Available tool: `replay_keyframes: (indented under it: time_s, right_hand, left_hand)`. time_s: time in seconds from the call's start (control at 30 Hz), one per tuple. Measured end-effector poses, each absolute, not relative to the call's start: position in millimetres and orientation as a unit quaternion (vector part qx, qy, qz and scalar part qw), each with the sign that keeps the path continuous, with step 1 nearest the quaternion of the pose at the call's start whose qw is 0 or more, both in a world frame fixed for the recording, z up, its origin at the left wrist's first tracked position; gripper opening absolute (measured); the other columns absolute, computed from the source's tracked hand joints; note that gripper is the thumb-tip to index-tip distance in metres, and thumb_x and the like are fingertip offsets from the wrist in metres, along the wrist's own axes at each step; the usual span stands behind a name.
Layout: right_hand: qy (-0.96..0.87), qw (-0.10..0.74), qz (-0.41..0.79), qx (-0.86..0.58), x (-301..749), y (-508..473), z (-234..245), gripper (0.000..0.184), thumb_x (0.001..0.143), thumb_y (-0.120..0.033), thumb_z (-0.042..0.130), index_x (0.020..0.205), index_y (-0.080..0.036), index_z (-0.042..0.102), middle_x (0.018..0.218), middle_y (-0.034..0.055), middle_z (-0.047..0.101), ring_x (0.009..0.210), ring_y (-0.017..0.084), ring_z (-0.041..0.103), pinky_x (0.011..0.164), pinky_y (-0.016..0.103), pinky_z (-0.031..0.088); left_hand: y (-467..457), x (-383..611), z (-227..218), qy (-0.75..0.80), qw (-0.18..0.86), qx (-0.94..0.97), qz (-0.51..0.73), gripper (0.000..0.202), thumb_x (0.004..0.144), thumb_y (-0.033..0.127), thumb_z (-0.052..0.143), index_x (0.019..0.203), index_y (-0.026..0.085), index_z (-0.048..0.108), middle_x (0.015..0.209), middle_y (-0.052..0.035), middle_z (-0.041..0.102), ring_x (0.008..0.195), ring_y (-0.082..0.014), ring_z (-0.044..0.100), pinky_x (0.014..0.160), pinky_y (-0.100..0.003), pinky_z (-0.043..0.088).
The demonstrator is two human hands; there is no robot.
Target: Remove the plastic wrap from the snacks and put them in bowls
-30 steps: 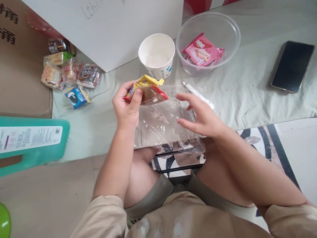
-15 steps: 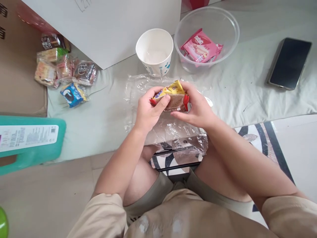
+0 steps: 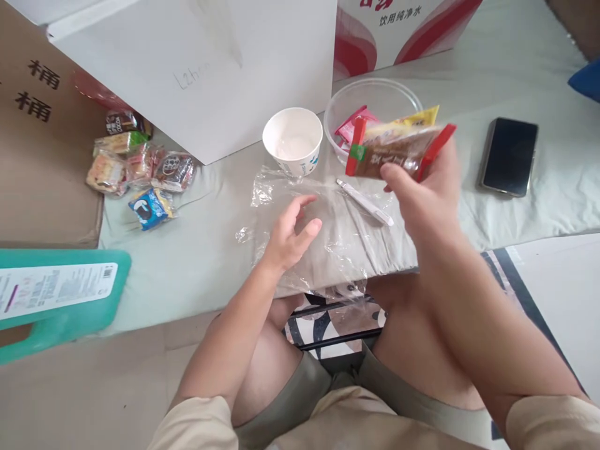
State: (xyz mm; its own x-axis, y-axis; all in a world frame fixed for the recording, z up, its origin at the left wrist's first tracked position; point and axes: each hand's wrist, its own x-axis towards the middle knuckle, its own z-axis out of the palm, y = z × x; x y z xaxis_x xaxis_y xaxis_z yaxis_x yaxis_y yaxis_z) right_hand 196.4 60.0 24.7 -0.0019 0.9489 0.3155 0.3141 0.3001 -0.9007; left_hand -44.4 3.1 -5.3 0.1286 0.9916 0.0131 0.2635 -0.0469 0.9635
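My right hand (image 3: 429,184) is closed on a brown snack packet (image 3: 391,157) with red ends and a green patch, and a yellow snack packet (image 3: 412,120) shows behind it. Both are held up in front of the clear plastic bowl (image 3: 337,119), which has pink wafer packets (image 3: 355,122) inside. My left hand (image 3: 295,234) holds nothing, its fingers apart, over a crumpled clear plastic bag (image 3: 328,250). On that bag, between my hands, lies a white utility knife (image 3: 365,202). A white paper cup (image 3: 293,140) stands beyond my left hand.
Several wrapped snacks (image 3: 140,162) lie at the left beside a large white box (image 3: 197,81). A phone (image 3: 510,156) rests at the right. A red-and-white carton (image 3: 398,31) is behind the bowl. A green jug (image 3: 65,294) sits at the near left.
The packets went from both hands into my right hand, which rose rightward to the bowl. My left hand let go and dropped slightly. The knife is uncovered. The view has tilted up.
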Motion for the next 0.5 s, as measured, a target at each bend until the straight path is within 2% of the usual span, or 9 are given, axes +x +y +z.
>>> replay_keyframes:
  time_s: [0.07, 0.13, 0.2, 0.3, 0.33, 0.37, 0.4, 0.43, 0.5]
  right_hand:
    - [-0.570, 0.523, 0.278, -0.570, 195.5, 81.7, 45.4, 0.034, 0.083, -0.024, 0.073, 0.114, -0.027, 0.060, 0.109, 0.0043, 0.071, 0.097, 0.026, 0.071, 0.084, 0.045, 0.065]
    - [-0.549, 0.489, 0.265, -0.623, 188.7, 106.6, 67.5, 0.030, 0.077, -0.018, 0.076, 0.101, -0.024, 0.059, 0.098, 0.0024, 0.070, 0.089, 0.023, 0.070, 0.087, 0.045, 0.064]
    - [-0.555, 0.410, 0.272, -0.671, 180.9, 126.7, 88.0, 0.028, 0.079, -0.020, 0.077, 0.101, -0.023, 0.060, 0.104, 0.0056, 0.071, 0.099, 0.026, 0.071, 0.095, 0.048, 0.061]
    - [-0.567, 0.319, 0.217, -0.728, 178.5, 127.4, 106.0, 0.043, 0.081, -0.027, 0.081, 0.119, -0.017, 0.063, 0.131, 0.0150, 0.066, 0.127, 0.036, 0.065, 0.113, 0.057, 0.050]
    - [-0.582, 0.332, 0.185, -0.719, 181.6, 117.1, 106.2, 0.046, 0.082, -0.027, 0.080, 0.123, -0.017, 0.063, 0.137, 0.0157, 0.065, 0.129, 0.037, 0.064, 0.115, 0.058, 0.048]
    - [-0.621, 0.359, 0.168, -0.676, 186.4, 101.9, 102.9, 0.040, 0.086, -0.028, 0.074, 0.125, -0.020, 0.064, 0.136, 0.0135, 0.066, 0.125, 0.035, 0.067, 0.111, 0.058, 0.052]
    - [-0.666, 0.396, 0.162, -0.611, 192.5, 82.6, 96.3, 0.032, 0.089, -0.027, 0.067, 0.121, -0.024, 0.066, 0.130, 0.0099, 0.071, 0.115, 0.032, 0.071, 0.100, 0.056, 0.059]
    - [-0.727, 0.408, 0.161, -0.528, 199.2, 60.5, 86.9, 0.031, 0.089, -0.024, 0.065, 0.119, -0.025, 0.067, 0.122, 0.0086, 0.074, 0.111, 0.031, 0.073, 0.092, 0.052, 0.062]
    - [-0.849, 0.329, 0.189, -0.367, 212.2, 14.4, 63.1, 0.048, 0.086, -0.014, 0.063, 0.130, -0.031, 0.065, 0.126, 0.0059, 0.075, 0.120, 0.031, 0.072, 0.098, 0.052, 0.062]
  left_hand:
    - [2.6, -42.5, -2.8, 0.528, 0.435, 0.621, 0.384, 0.061, 0.089, 0.067, 0.064, 0.133, 0.024, 0.062, 0.144, -0.0135, 0.067, 0.139, -0.0328, 0.060, 0.118, -0.051, 0.046]
    - [3.1, -41.0, -0.7, 0.530, 0.426, 0.631, 0.374, 0.060, 0.090, 0.064, 0.063, 0.133, 0.023, 0.062, 0.143, -0.0141, 0.068, 0.137, -0.0333, 0.061, 0.117, -0.052, 0.047]
    - [3.9, -40.0, 0.6, 0.530, 0.428, 0.632, 0.369, 0.059, 0.090, 0.063, 0.063, 0.132, 0.022, 0.062, 0.143, -0.0145, 0.067, 0.138, -0.0338, 0.061, 0.116, -0.052, 0.048]
    - [4.9, -39.2, 1.0, 0.526, 0.448, 0.616, 0.377, 0.058, 0.089, 0.062, 0.064, 0.132, 0.023, 0.061, 0.146, -0.0144, 0.065, 0.142, -0.0333, 0.058, 0.119, -0.054, 0.046]
    - [5.4, -39.1, 0.8, 0.525, 0.457, 0.605, 0.386, 0.058, 0.088, 0.061, 0.065, 0.132, 0.023, 0.060, 0.147, -0.0142, 0.065, 0.143, -0.0328, 0.057, 0.120, -0.054, 0.045]
    - [5.9, -39.1, 0.7, 0.524, 0.464, 0.593, 0.398, 0.057, 0.088, 0.060, 0.066, 0.131, 0.024, 0.060, 0.147, -0.0140, 0.065, 0.143, -0.0321, 0.057, 0.120, -0.054, 0.045]
    - [6.6, -39.2, 0.7, 0.523, 0.471, 0.580, 0.410, 0.056, 0.087, 0.059, 0.066, 0.131, 0.025, 0.060, 0.147, -0.0136, 0.065, 0.144, -0.0315, 0.057, 0.121, -0.054, 0.044]
    - [7.4, -39.5, 0.8, 0.521, 0.478, 0.567, 0.422, 0.055, 0.087, 0.059, 0.067, 0.130, 0.025, 0.059, 0.146, -0.0132, 0.065, 0.145, -0.0307, 0.056, 0.121, -0.053, 0.044]
    - [9.6, -40.5, 1.2, 0.518, 0.494, 0.540, 0.442, 0.053, 0.087, 0.058, 0.069, 0.130, 0.028, 0.058, 0.147, -0.0123, 0.065, 0.146, -0.0289, 0.056, 0.121, -0.051, 0.045]
